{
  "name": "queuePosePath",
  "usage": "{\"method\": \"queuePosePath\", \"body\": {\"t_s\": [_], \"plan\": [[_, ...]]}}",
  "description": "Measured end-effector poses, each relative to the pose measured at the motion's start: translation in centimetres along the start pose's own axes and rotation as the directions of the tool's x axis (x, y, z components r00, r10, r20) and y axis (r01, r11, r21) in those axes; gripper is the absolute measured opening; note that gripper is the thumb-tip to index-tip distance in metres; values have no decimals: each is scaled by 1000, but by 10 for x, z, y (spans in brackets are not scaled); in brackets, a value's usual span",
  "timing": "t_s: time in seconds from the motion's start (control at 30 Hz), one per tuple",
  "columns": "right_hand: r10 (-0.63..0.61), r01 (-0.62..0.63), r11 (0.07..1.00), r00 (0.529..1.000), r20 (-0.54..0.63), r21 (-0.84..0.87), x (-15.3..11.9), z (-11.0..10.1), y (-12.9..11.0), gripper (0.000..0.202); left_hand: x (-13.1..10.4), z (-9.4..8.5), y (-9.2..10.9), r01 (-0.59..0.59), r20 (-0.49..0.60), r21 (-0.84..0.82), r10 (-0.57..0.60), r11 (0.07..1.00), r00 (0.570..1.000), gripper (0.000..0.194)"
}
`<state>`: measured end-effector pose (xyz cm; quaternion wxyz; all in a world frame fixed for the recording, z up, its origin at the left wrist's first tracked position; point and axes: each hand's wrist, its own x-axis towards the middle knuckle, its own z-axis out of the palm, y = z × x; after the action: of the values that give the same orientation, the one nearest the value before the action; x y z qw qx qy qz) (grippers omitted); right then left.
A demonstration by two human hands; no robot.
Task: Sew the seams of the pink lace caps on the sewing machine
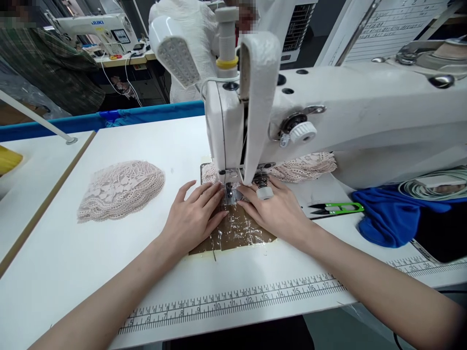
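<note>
Likely the lace at the machine is light, limp, best steadied by its edges; left hand and right hand have fingers slightly spread, hold unclear.

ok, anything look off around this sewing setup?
Mostly the brown patch in front of the nearer sewing machine: its shiny clear covering looks creased, possibly worn. Also, the green snips lie with blades toward the right hand. No spill visible.
</note>
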<state>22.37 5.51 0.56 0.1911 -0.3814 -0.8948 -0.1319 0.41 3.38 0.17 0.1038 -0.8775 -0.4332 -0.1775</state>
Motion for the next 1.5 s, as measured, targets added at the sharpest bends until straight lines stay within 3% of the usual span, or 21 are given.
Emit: {"method": "queuePosePath", "body": {"t_s": [0.2,0.37,0.47,0.53,0.57,0.63,0.7,0.8,0.9,1.03,1.13,1.2,1.3,1.37,1.5], "plan": [[-7,7,1000,1000,2,21,2,1,1,25,5,0,-9,30,64,27,-32,999,997,39],[-46,48,997,998,-37,62,0,-5,2,23,-3,-14,20,-41,-5,138,42,990,999,22],[-63,66,996,997,-50,59,-1,-8,3,24,-14,-23,43,-251,32,-193,262,949,965,20],[-69,72,995,997,-45,66,-2,-9,4,25,-17,-26,46,-420,-41,-331,432,845,901,16],[-67,70,995,997,-43,76,-2,-9,4,26,-17,-27,43,-435,-86,-331,432,838,898,18],[-62,66,992,997,-44,106,-3,-10,5,27,-15,-27,30,-300,-117,-232,280,925,953,26],[-54,61,988,997,-58,140,-3,-10,4,26,-12,-25,12,-80,13,-61,81,995,997,24],[-7,20,978,998,-62,209,-4,-9,1,27,-13,-24,-5,76,176,88,-90,993,980,27],[76,-86,933,996,43,349,-4,-10,-5,28,-15,-28,0,241,252,-39,-224,970,941,29],[84,-235,788,957,278,569,-2,-17,-14,29,-12,-36,19,475,313,-443,-366,760,876,24],[20,-296,627,931,365,720,0,-22,-16,22,-7,-40,20,448,204,-570,-409,689,889,23],[-8,-387,469,897,441,794,0,-24,-16,21,-6,-40,15,405,182,-649,-385,644,905,21],[-78,-531,176,832,549,829,-1,-23,-16,18,-7,-38,7,475,367,-796,-325,375,872,21],[-95,-558,43,824,559,829,-1,-22,-17,13,-7,-37,7,537,481,-816,-264,215,836,20],[-29,-548,-12,836,547,837,0,-22,-20,13,-5,-39,11,604,580,-790,-193,101,791,26]]}}
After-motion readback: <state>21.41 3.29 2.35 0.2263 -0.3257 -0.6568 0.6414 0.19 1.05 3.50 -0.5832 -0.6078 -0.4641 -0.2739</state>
